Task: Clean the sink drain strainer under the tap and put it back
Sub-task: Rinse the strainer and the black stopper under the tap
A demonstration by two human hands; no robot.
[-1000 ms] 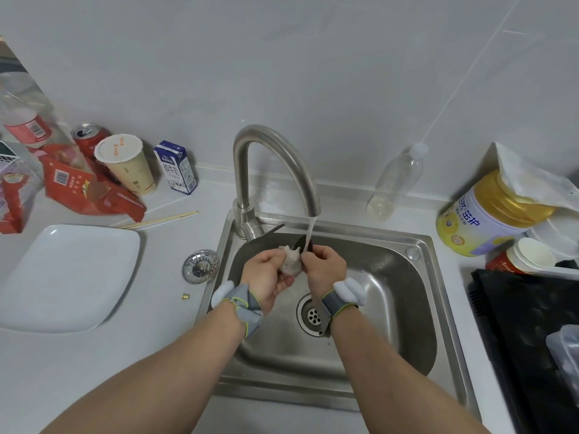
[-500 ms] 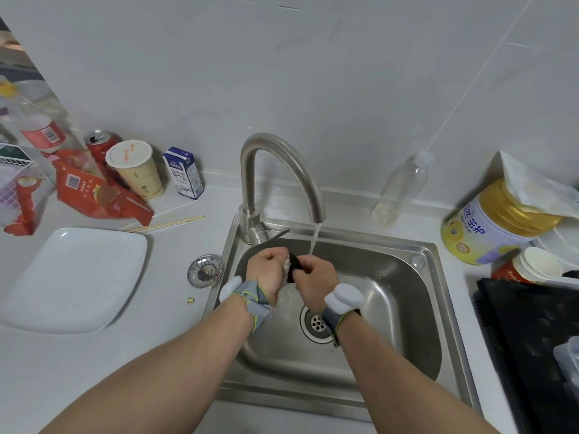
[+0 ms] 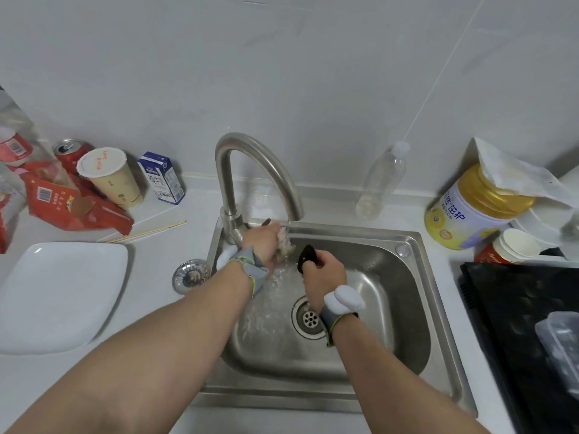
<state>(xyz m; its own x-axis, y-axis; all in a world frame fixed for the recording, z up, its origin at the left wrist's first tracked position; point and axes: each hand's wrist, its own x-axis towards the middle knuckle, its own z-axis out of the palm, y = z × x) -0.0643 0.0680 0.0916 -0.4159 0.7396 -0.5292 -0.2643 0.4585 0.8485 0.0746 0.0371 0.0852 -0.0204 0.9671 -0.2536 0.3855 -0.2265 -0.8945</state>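
Water runs from the steel tap (image 3: 250, 158) into the sink (image 3: 407, 296). My left hand (image 3: 263, 245) holds a wet whitish wad (image 3: 285, 244) right under the stream, close to the spout. My right hand (image 3: 322, 274) grips a small black round piece (image 3: 307, 256) just right of the stream, above the basin. A round metal strainer (image 3: 190, 276) lies on the counter at the sink's left rim. The drain opening (image 3: 310, 317) shows its perforated grid, partly hidden by my right wrist.
A white square plate (image 3: 56, 296) sits at the left with chopsticks (image 3: 147, 232) behind it. A cup, a can, a milk carton and red packets crowd the back left. A clear bottle (image 3: 380, 183), a yellow-lidded tin and paper cups stand at the right, beside a black hob (image 3: 517, 324).
My hands, joined under the stream before, have parted. The right hand moved right with the black piece; the left hand rose to the spout with the wad.
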